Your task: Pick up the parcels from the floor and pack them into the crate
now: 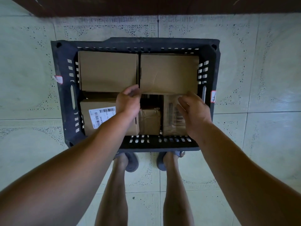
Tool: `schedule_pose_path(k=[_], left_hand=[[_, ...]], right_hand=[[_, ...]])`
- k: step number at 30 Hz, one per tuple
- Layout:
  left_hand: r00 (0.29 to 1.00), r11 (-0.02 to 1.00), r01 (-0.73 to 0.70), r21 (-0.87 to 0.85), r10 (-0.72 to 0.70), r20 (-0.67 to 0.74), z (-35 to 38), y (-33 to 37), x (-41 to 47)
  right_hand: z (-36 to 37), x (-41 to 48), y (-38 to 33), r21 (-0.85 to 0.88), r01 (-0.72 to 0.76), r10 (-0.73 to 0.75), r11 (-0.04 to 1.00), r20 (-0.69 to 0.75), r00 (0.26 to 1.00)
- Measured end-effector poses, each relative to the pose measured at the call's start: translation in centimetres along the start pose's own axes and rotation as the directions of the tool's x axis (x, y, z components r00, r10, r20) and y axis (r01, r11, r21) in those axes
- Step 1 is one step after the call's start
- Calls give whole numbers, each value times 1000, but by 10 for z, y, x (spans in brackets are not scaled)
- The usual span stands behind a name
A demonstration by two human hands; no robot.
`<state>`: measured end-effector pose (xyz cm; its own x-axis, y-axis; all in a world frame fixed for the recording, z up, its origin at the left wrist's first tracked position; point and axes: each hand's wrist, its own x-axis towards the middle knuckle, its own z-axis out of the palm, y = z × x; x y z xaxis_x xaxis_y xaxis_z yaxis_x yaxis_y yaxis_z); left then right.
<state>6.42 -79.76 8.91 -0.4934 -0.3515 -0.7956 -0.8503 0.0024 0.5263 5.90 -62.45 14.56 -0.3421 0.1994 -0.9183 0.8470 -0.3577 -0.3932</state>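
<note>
Crate (65, 101) on floor (263, 75) seen packed with parcels (107, 70). Left hand (128, 101) grip loosely curled, nothing held, at near edge of far-right parcel (169, 72). Right hand (194, 111) grip wide, blurred, over near-right parcel (171, 129).

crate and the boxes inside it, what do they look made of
The crate looks like dark moulded plastic, matte and scuffed, going by the slotted vents and handle cut-outs in its walls. The far right box and the labelled box look like plain brown cardboard, matte, creased; probably corrugated, though no cut edge shows.
</note>
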Motion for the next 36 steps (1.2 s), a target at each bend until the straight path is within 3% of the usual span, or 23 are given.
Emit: schedule_pose_path(k=[8,11,15,17,20,23,26,29,32,34,36], left_hand=[[993,992,-41,117,28,114,-53,-22,-30],[984,959,-101,266,56,170,-79,-34,-29],[957,884,-235,404,138,256,-107,-35,-21],[942,844,-293,450,173,288,-117,-30,-14],[929,771,-345,536,200,310,-127,-32,-3],[897,650,-440,619,339,283,-133,-34,12],[792,432,-587,685,484,373,-132,-27,40],[763,199,-596,778,441,472,-128,-16,69],[729,49,-611,790,423,537,-124,-17,90],[682,-25,-622,783,475,556,-124,-23,98],[643,-48,-622,782,538,545,-123,-29,102]], right_hand=[[8,-28,34,-377,73,-46,923,80,996],[17,-38,55,-581,184,-127,793,139,982],[29,-49,75,-807,301,-183,509,240,953],[35,-51,78,-826,320,-185,463,263,947],[42,-45,84,-815,312,-208,488,238,949],[48,-28,85,-876,389,-290,286,307,906],[54,4,76,-901,419,-400,115,344,850],[61,42,59,-918,386,-399,-89,388,831],[58,72,47,-873,351,-391,-339,471,791],[51,84,45,-833,347,-394,-430,519,759],[45,93,45,-808,376,-415,-454,565,713]])
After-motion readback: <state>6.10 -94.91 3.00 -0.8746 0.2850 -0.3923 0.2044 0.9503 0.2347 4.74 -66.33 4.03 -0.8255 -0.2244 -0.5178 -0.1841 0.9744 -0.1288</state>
